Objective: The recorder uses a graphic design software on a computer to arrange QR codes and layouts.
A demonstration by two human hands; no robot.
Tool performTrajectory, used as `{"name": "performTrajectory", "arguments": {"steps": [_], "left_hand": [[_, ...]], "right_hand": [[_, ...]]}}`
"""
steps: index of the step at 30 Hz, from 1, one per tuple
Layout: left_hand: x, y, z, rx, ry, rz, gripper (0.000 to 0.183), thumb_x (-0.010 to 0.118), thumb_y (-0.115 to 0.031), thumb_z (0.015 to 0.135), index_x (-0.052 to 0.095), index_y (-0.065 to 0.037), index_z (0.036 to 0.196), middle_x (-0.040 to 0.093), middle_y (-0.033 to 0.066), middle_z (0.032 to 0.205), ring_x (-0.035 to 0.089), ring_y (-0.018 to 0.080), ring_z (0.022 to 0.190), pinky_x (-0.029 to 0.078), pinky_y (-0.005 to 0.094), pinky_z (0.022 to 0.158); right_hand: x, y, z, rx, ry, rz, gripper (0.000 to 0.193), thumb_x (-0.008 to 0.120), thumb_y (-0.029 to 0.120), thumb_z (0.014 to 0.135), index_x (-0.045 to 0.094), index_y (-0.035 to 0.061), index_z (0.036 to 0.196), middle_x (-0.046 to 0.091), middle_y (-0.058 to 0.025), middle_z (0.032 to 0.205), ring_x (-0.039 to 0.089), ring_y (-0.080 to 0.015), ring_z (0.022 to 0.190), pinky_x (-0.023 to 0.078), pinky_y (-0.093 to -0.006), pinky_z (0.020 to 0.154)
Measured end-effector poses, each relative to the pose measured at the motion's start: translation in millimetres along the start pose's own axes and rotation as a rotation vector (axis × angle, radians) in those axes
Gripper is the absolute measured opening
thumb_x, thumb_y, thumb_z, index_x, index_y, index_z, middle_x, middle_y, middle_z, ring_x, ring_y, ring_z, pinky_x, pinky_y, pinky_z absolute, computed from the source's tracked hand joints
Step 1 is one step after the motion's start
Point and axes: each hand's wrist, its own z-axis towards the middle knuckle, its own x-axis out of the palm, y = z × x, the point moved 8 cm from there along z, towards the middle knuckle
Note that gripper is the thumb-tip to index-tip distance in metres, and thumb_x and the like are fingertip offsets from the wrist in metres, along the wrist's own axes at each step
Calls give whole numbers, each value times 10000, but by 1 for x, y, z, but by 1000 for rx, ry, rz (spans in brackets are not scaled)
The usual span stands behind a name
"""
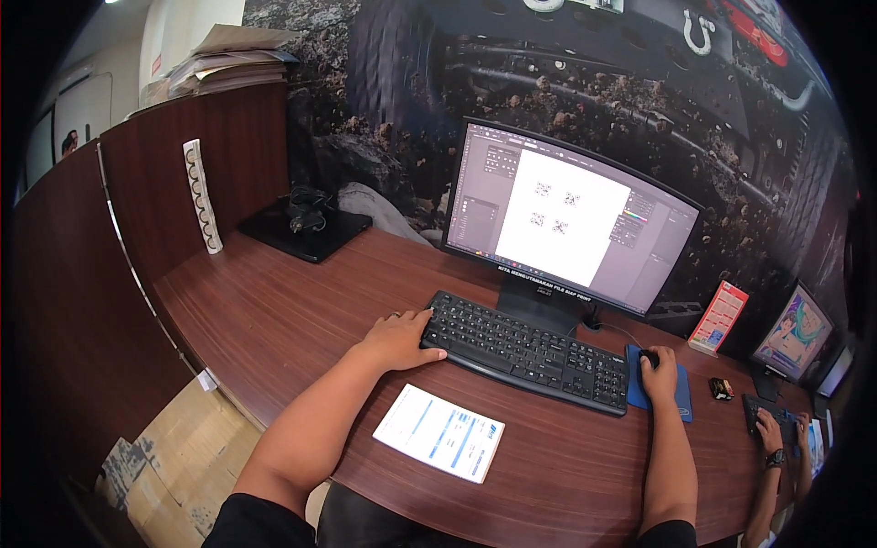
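A black keyboard [530, 352] lies aslant on the brown wooden desk [292, 315]. My left hand [399, 342] rests at its left end, fingers over the edge keys and thumb stretched along the front edge. At the keyboard's right, my right hand [661, 376] is curved over a black computer mouse [649, 357], mostly hidden beneath it, on a blue mouse pad [681, 402]. Behind the keyboard a monitor [575, 219] shows a design program: a white page with several small square codes. A white printed form pad [440, 433] lies in front of the keyboard.
Left of the monitor lies a black flat base [306, 239] with a coiled cable. A dark partition [64, 256] borders the desk's left side. A red and white desk calendar [720, 317] and a small dark box [721, 389] stand right. Another person's hands [769, 429] work at a farther keyboard.
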Motion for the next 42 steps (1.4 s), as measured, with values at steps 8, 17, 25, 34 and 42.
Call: {"name": "performTrajectory", "arguments": {"steps": [8, 17, 25, 34, 42], "left_hand": [[2, 1, 0, -6, 5, 1, 976, 650, -659, 892, 337, -42, 1581, 444, 210, 1566, 416, 411, 1446, 332, 514, 1185], [2, 0, 1, -8, 10, -4, 984, 649, -669, 888, 334, -50, 1585, 446, 215, 1561, 413, 417, 1446, 328, 519, 1187], [3, 2, 2, 3, 4, 10, 985, 640, -674, 890, 342, -35, 1578, 440, 217, 1565, 413, 420, 1446, 330, 517, 1189], [3, 2, 1, -3, 12, 11, 984, 640, -673, 890, 344, -32, 1575, 434, 224, 1569, 416, 424, 1443, 332, 525, 1185], [3, 1, 2, -5, 20, 4, 979, 642, -667, 892, 341, -37, 1578, 430, 219, 1572, 413, 426, 1444, 327, 523, 1189]], "right_hand": [[3, -5, -1, -29, 18, -21, 239, 728, 135, 852, 697, 51, 1073, 640, -149, 1160, 644, -373, 1081, 516, -439, 935], [4, -9, 0, -45, -3, -11, 257, 746, 142, 845, 704, 54, 1083, 641, -144, 1168, 643, -368, 1080, 516, -433, 935], [5, -7, 1, -18, 36, -30, 262, 744, 139, 837, 711, 57, 1084, 652, -142, 1169, 634, -364, 1096, 502, -442, 952], [2, 0, 0, 41, 56, -53, 230, 712, 139, 830, 706, 65, 1048, 659, -125, 1151, 636, -367, 1090, 503, -446, 945], [3, -3, 1, 36, 48, -46, 233, 707, 139, 829, 705, 60, 1049, 658, -135, 1142, 637, -371, 1086, 506, -451, 936]]}}
